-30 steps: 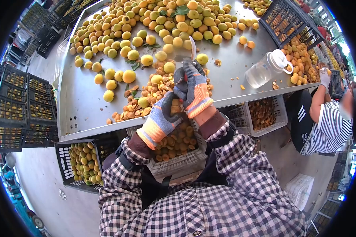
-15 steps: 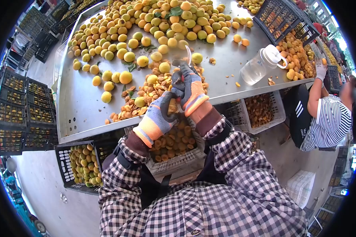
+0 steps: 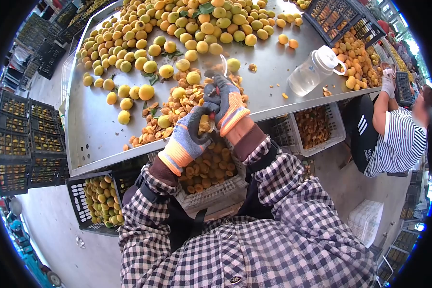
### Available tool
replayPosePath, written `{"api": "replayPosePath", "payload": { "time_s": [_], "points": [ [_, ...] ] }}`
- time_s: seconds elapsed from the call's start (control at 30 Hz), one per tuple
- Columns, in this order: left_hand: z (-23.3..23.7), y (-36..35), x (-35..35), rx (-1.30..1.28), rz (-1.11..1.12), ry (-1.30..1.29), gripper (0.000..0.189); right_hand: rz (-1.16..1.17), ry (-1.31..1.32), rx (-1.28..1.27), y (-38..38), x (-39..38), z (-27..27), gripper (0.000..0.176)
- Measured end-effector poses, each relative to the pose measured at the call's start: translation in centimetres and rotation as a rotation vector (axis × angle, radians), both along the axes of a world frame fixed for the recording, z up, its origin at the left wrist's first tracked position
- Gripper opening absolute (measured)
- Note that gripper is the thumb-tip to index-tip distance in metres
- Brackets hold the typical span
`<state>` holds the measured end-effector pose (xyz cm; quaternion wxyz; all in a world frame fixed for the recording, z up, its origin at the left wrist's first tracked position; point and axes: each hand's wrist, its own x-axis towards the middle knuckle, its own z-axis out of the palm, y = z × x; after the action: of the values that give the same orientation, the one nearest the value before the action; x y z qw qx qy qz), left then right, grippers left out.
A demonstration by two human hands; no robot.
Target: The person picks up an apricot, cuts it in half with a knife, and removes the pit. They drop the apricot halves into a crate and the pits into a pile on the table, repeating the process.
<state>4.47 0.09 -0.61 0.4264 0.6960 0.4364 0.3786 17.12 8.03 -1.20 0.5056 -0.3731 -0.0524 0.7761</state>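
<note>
Both my hands wear grey-and-orange gloves with dark fingertips and meet at the near edge of the metal table (image 3: 98,137). My left hand (image 3: 186,138) is closed around an apricot (image 3: 206,125), mostly hidden by the fingers. Beside it, my right hand (image 3: 228,106) grips a small knife (image 3: 224,66); a pale curved part sticks up past the fingers, and the rest is largely covered. Under and behind the hands lies a heap of cut apricot pieces (image 3: 173,109). Below them, a light crate (image 3: 211,200) holds apricot halves (image 3: 204,170).
Whole apricots (image 3: 187,21) cover the table's far side. A clear bottle (image 3: 305,79) with a white lid stands to the right, near a tipped dark crate (image 3: 329,19). A black crate (image 3: 79,204) of fruit is at lower left. Another person (image 3: 403,129) works at right.
My hands stay together at the table edge, with only slight shifts of the fingers and knife. The whole view has shifted a little. The other person's gloved hand has moved.
</note>
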Motion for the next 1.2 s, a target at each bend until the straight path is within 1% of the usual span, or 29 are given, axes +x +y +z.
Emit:
{"api": "replayPosePath", "payload": {
  "time_s": [0.1,0.17,0.2,0.27,0.3,0.37,0.4,0.47,0.5,0.53,0.6,0.63,0.67,0.73,0.77,0.8,0.83,0.87,0.9,0.93,0.97,1.0,1.07,1.1,1.13,1.2],
  "points": [
    [-0.4,0.0,0.1,0.008,0.000,0.007,0.053,0.004,0.031,0.011,0.1,0.1,-0.5,0.014],
    [-0.8,0.0,0.3,0.066,0.034,-0.039,0.045,0.027,0.094,0.019,0.2,0.3,-0.8,0.012],
    [-0.7,-0.1,0.3,0.065,0.033,-0.038,0.045,0.026,0.095,0.018,0.4,0.6,-1.4,0.012],
    [-0.5,-0.1,0.3,0.158,0.050,0.143,0.044,0.112,0.429,-0.078,0.9,1.2,-2.7,0.012],
    [-0.7,-0.2,0.4,0.158,0.050,0.144,0.044,0.112,0.430,-0.077,0.8,1.2,-2.4,0.012],
    [-1.4,-0.3,0.7,0.092,0.076,0.032,0.040,0.083,0.318,-0.054,0.6,1.0,-1.6,0.012],
    [-1.6,0.0,0.8,0.105,0.076,0.041,0.040,0.086,0.327,-0.041,0.8,1.0,-1.3,0.012],
    [-1.7,0.6,0.6,0.187,0.120,0.072,0.035,-0.006,0.336,-0.019,1.2,0.9,-0.7,0.010],
    [-1.2,0.7,0.5,0.078,0.123,-0.010,0.030,-0.034,0.376,-0.003,1.3,0.8,-0.2,0.013],
    [-0.8,0.9,0.5,-0.091,0.133,-0.161,0.026,-0.033,0.376,0.003,1.4,0.9,0.3,0.013],
    [-3.0,2.4,-0.7,0.134,0.191,-0.027,0.017,-0.156,0.215,-0.002,1.4,1.0,2.0,0.017],
    [-4.9,2.9,-1.7,0.228,0.168,0.030,0.012,-0.158,0.123,0.028,0.9,1.5,3.9,0.016],
    [-7.2,3.6,-2.8,0.241,0.173,0.059,0.016,-0.192,0.085,0.218,1.2,1.8,2.8,0.018],
    [-8.1,4.4,-3.2,0.112,0.244,-0.151,0.024,-0.171,0.051,0.332,1.3,2.4,2.5,0.020],
    [-8.6,4.5,-3.5,0.114,0.247,-0.148,0.024,-0.156,0.033,0.337,1.5,2.6,2.2,0.011],
    [-5.9,4.1,-2.8,-0.090,0.299,-0.204,0.028,-0.155,0.034,0.337,1.3,2.6,2.2,0.011],
    [-4.4,3.9,-2.4,-0.294,0.350,-0.260,0.032,-0.086,-0.027,0.334,0.9,2.7,2.3,0.012],
    [-5.0,4.0,-2.5,-0.290,0.352,-0.260,0.032,-0.016,-0.087,0.333,0.7,2.6,2.5,0.013],
    [-4.7,4.0,-2.2,-0.257,0.350,-0.323,0.035,-0.027,-0.168,0.269,0.8,2.6,2.7,0.013],
    [-4.4,4.1,-2.1,-0.222,0.345,-0.386,0.039,-0.024,-0.165,0.274,0.8,2.8,2.8,0.013],
    [-3.6,3.9,-3.0,-0.392,0.275,-0.237,0.033,0.004,-0.171,0.317,0.7,3.3,2.9,0.012],
    [-2.9,4.0,-3.4,-0.388,0.275,-0.236,0.033,0.032,-0.177,0.359,0.7,3.8,3.0,0.011],
    [-2.1,4.1,-3.7,-0.821,0.281,-0.585,0.035,0.026,-0.163,0.343,0.7,4.6,3.5,0.011],
    [-1.7,3.5,-3.6,-0.672,0.259,-0.474,0.034,0.037,-0.220,0.374,0.8,5.2,3.6,0.015],
    [-1.4,3.1,-3.4,-0.670,0.255,-0.472,0.034,0.047,-0.276,0.405,0.9,5.7,3.7,0.020],
    [-0.8,2.5,-3.4,-0.548,0.120,-0.309,0.036,0.049,-0.329,0.390,1.2,6.6,4.2,0.019]
  ]
}}
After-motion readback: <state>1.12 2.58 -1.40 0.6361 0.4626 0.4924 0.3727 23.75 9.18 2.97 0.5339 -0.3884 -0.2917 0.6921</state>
